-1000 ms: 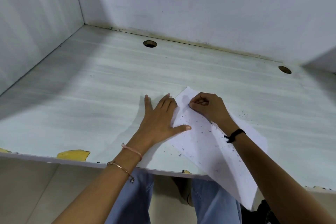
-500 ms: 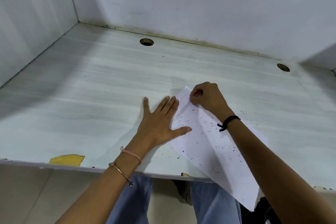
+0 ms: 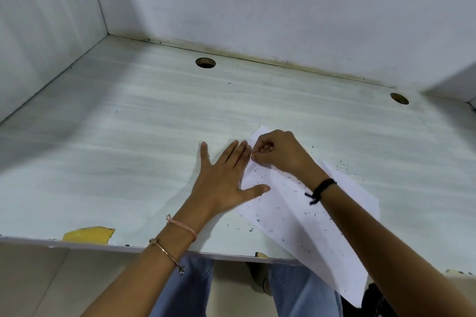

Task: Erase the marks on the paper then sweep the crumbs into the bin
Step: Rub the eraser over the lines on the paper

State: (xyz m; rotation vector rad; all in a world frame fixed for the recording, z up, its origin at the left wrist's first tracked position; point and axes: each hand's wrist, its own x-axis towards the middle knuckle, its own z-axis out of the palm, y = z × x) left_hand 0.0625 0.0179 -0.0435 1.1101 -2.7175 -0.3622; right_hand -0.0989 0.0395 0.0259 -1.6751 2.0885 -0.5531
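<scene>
Paper lies diagonally on desk, overhanging the front edge, with crumbs scattered on it. Left hand, fingers straight and spread, presses its left edge. Right hand is curled at the far corner; its contents cannot be determined.

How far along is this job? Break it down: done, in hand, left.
Done: a good deal of rubbing, judging by the dark crumbs strewn over the paper and the desk. In hand: the left hand presses the sheet flat while the right hand, fingers curled, works at its far corner; what it holds is hidden. Left: sweeping. The crumbs lie scattered, and no bin is in view.
</scene>
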